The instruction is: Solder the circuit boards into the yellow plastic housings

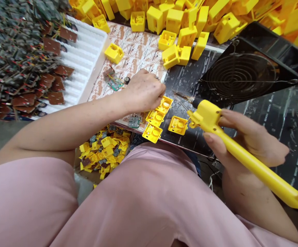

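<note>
My right hand (249, 140) is wrapped around the long handle of a yellow soldering gun (231, 144). Its dark tip points left, above the black part of the bench. My left hand (146, 91) is closed, knuckles up, at the far end of a row of open yellow plastic housings (155, 117); its fingertips are hidden, so whatever they grip does not show. Apart from that row, one more open housing (178, 125) lies below the soldering tip. Small circuit boards with wires lie on both sides of my left wrist, one green board (115, 83) beyond it and a grey board (134, 121) nearer me.
A black fan (238, 73) stands at the right rear. Yellow cases (174, 20) are heaped along the back. At the left, a white foam tray (87, 61) carries piled circuit boards (22, 58). Below the bench edge sits a heap of yellow parts (107, 147).
</note>
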The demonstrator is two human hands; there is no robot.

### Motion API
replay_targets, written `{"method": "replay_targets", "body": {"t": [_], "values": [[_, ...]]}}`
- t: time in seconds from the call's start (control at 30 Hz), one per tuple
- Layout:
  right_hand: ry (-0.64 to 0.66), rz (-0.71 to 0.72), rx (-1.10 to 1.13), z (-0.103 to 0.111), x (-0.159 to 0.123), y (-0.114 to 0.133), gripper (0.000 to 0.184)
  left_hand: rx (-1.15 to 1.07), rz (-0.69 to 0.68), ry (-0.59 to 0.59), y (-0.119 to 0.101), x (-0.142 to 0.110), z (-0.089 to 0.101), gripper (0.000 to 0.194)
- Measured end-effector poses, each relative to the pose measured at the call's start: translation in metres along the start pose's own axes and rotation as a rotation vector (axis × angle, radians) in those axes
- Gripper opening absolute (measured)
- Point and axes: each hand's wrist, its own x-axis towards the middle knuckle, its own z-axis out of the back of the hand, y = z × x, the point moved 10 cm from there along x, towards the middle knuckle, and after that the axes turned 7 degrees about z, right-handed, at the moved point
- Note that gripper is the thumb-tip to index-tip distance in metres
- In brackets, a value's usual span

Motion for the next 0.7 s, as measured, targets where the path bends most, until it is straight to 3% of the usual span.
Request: {"method": "replay_targets", "body": {"t": [0.13, 0.23, 0.37, 0.43, 0.57, 0.7], "values": [[-0.069, 0.205, -0.036, -0.005, 0.012, 0.027, 0.032, 0.047, -0.004, 0.009, -0.002, -0.003, 0.001, 0.03], [-0.115, 0.282, 0.035, -0.01, 0.021, 0.035, 0.027, 0.044, -0.005, -0.003, -0.002, -0.003, 0.001, 0.03], [-0.005, 0.322, 0.057, -0.018, 0.025, 0.038, 0.034, 0.008, -0.007, -0.01, 0.0, -0.003, -0.001, 0.029], [-0.044, 0.298, 0.047, -0.01, 0.022, 0.032, 0.037, -0.01, -0.015, -0.008, 0.0, -0.002, -0.003, 0.029], [-0.162, 0.117, 0.04, 0.008, 0.011, 0.006, 0.04, -0.024, -0.032, -0.025, -0.001, -0.001, 0.0, 0.027], [-0.033, 0.053, 0.0, 0.0, -0.001, -0.005, 0.038, 0.1, -0.008, 0.041, -0.006, 0.0, -0.001, 0.029]]}}
